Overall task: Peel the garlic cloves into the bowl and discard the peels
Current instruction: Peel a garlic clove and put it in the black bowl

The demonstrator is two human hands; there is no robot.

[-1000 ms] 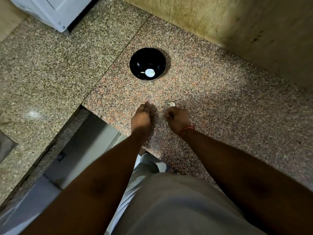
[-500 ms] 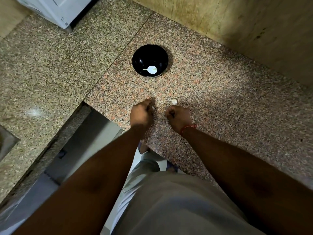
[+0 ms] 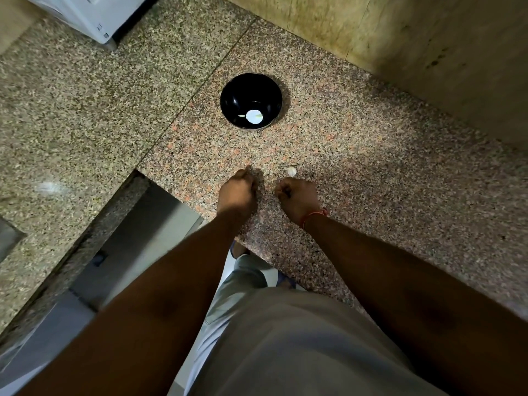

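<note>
Two hands over granite counter [image 3: 371,155], fingers curled.
Left hand [image 3: 237,192] and right hand [image 3: 298,197] both curled; can't tell if they hold anything. Garlic clove [image 3: 291,171] on counter just beyond right hand. Black bowl [image 3: 251,92] farther back, pale pieces inside.

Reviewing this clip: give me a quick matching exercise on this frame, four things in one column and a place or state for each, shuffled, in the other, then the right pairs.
Things:
1. black bowl
2. garlic clove
3. red thread
4. white appliance

Places or states:
A. round the right wrist
B. at the far left corner of the counter
C. on the granite just beyond the right hand
D. holds a pale piece at its bottom

Pairs: 1-D, 2-C, 3-A, 4-B
</note>
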